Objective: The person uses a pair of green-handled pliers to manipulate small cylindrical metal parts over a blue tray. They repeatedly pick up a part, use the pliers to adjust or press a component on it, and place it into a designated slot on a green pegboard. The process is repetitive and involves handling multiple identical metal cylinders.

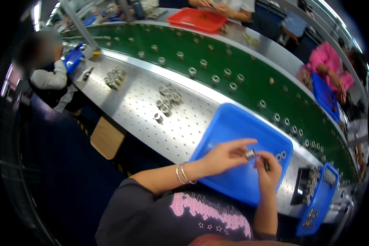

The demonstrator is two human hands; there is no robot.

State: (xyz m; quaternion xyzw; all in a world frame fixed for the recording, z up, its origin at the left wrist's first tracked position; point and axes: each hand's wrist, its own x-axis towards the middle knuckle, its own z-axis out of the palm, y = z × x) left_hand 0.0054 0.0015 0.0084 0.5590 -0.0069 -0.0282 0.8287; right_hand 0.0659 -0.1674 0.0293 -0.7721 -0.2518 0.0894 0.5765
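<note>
Holds a short metal cylinder (250, 154) at the fingertips of the left hand (222, 158), over a large blue tray (242, 119), and has the right hand (269, 171) curled round a greenish item (267, 166) too small to make out, fingertips just beside the cylinder. Has two metal rings (279, 157) near the tray's right side, a cluster of cylinders (168, 97) to the left on the perforated counter (184, 135), and more spread along a green belt (250, 82) beyond.

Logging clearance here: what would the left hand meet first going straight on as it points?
The left hand would probably first meet the right hand, just past the small metal cylinder; depth is hard to judge.
</note>
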